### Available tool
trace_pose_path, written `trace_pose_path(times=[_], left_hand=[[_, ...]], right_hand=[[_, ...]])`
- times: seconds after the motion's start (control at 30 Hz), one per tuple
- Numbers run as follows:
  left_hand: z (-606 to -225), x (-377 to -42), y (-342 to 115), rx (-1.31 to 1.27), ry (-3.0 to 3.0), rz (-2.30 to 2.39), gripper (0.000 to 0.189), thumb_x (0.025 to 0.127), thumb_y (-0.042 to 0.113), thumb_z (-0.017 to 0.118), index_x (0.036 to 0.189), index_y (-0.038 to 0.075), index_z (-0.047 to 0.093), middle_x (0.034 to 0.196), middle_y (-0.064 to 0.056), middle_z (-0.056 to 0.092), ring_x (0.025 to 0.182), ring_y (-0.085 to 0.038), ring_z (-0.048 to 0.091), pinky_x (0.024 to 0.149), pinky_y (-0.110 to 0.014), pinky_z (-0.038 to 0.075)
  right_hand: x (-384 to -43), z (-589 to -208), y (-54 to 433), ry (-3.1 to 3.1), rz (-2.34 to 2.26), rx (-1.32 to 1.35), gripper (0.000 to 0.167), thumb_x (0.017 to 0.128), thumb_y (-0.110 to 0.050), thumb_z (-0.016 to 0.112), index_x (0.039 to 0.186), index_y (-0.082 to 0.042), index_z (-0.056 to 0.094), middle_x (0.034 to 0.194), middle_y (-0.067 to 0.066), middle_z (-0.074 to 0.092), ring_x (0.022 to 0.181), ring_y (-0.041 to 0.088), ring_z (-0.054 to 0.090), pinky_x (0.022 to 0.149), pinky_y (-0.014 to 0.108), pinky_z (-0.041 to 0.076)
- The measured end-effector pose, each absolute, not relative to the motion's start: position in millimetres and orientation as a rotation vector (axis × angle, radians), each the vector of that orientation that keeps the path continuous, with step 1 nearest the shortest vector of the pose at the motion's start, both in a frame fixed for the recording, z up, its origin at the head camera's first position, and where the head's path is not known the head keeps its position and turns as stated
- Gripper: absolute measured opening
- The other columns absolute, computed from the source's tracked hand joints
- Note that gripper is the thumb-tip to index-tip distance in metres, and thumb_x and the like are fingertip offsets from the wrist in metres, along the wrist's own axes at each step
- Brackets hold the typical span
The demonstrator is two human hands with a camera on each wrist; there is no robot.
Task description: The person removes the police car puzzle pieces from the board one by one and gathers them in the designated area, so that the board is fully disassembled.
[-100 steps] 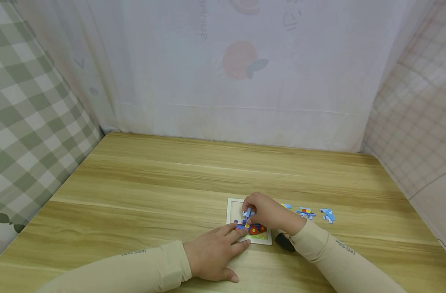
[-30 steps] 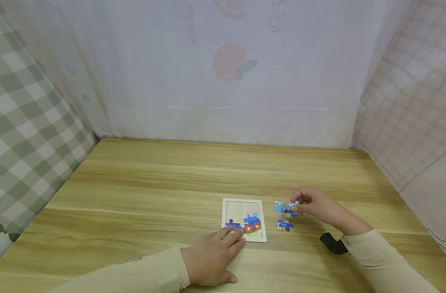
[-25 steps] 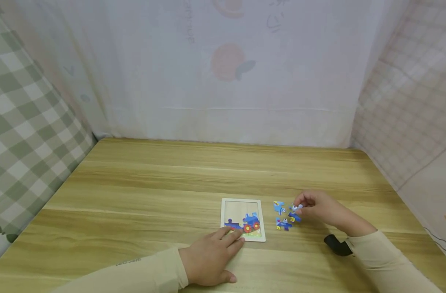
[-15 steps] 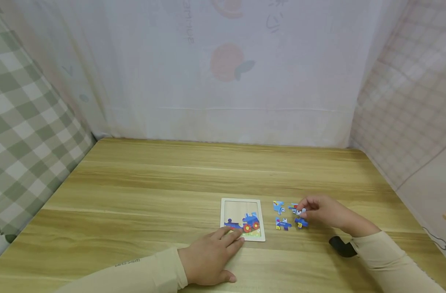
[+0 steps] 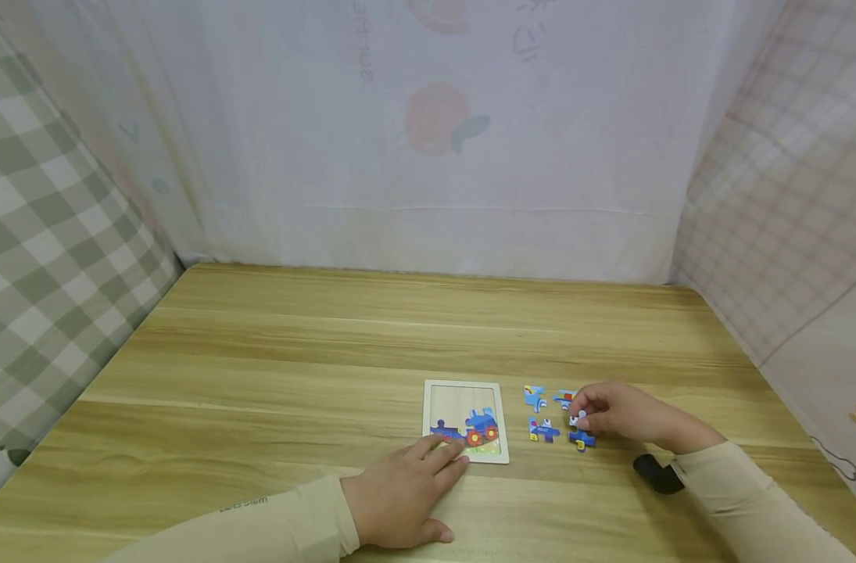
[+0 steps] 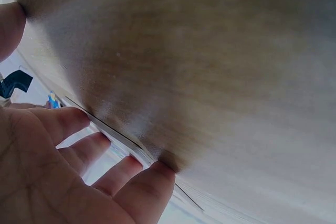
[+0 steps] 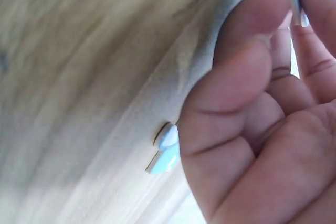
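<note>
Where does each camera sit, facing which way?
Head: on the head, facing forward and down at the table and puzzle tray; left hand and right hand show.
Left wrist: on that wrist, facing table and tray; left hand shows.
Right wrist: on that wrist, facing the pinched puzzle piece; right hand shows.
Shared, head and left wrist: left hand, tray.

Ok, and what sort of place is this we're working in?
Probably a makeshift, screened-off tabletop workspace, perhaps in a home: a wood-grain table has a pale fruit-print curtain hanging behind it and a green-and-white checked cloth along its left side.
</note>
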State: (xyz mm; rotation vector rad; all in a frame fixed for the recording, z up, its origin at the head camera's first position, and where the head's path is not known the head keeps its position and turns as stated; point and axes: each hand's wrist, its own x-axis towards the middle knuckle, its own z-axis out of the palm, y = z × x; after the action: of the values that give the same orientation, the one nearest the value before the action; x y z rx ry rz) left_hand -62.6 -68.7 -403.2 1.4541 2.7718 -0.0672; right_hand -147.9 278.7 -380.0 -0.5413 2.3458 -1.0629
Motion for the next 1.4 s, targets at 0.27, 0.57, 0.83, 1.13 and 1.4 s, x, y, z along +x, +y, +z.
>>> trace_pose_path(times=[0.27, 0.57, 0.83, 1.13, 1.4], left_hand=[[-403.4, -62.9, -68.9, 1.433, 2.756, -0.064, 0.077, 0.087, 0.061, 0.056, 0.145, 0.011, 0.043, 0.15, -0.006, 0.037, 0.132, -0.027, 0.041, 0.107, -0.029, 0.037], [-404.4, -63.0, -68.9, 1.434, 2.758, -0.066, 0.077, 0.087, 0.062, 0.056, 0.144, 0.011, 0.043, 0.15, -0.005, 0.037, 0.132, -0.026, 0.041, 0.106, -0.029, 0.038], [-403.9, -63.0, -68.6, 1.438, 2.765, -0.071, 0.077, 0.087, 0.061, 0.057, 0.144, 0.011, 0.044, 0.15, -0.005, 0.038, 0.132, -0.026, 0.041, 0.106, -0.028, 0.038], [-403.2, -63.0, -68.5, 1.425, 2.754, -0.061, 0.077, 0.087, 0.061, 0.057, 0.145, 0.011, 0.043, 0.151, -0.005, 0.037, 0.133, -0.027, 0.041, 0.107, -0.029, 0.037], [-403.5, -62.9, -68.6, 1.432, 2.77, -0.066, 0.077, 0.087, 0.061, 0.057, 0.144, 0.012, 0.044, 0.15, -0.005, 0.038, 0.132, -0.026, 0.042, 0.106, -0.029, 0.038]], right_hand=[[-148.0, -384.3, 276.6, 2.462, -0.97, -0.577, 0.008, 0.087, -0.004, 0.066, 0.094, 0.001, 0.065, 0.085, 0.0, 0.065, 0.068, 0.003, 0.047, 0.06, 0.022, 0.042], [-145.7, -383.3, 270.0, 2.567, -0.868, -0.583, 0.007, 0.085, -0.005, 0.07, 0.092, -0.004, 0.067, 0.086, -0.002, 0.065, 0.072, 0.004, 0.051, 0.063, 0.023, 0.045], [-143.9, -380.4, 266.1, 2.623, -0.823, -0.562, 0.008, 0.084, -0.004, 0.071, 0.091, -0.004, 0.067, 0.083, -0.003, 0.064, 0.073, 0.005, 0.052, 0.063, 0.023, 0.046], [-141.2, -379.9, 263.7, 2.63, -0.841, -0.541, 0.008, 0.084, -0.002, 0.071, 0.091, -0.003, 0.067, 0.084, -0.001, 0.064, 0.074, 0.006, 0.053, 0.063, 0.022, 0.046], [-140.7, -381.0, 263.6, 2.633, -0.853, -0.574, 0.009, 0.083, -0.005, 0.072, 0.089, -0.003, 0.066, 0.082, -0.002, 0.064, 0.073, 0.004, 0.052, 0.063, 0.023, 0.045]])
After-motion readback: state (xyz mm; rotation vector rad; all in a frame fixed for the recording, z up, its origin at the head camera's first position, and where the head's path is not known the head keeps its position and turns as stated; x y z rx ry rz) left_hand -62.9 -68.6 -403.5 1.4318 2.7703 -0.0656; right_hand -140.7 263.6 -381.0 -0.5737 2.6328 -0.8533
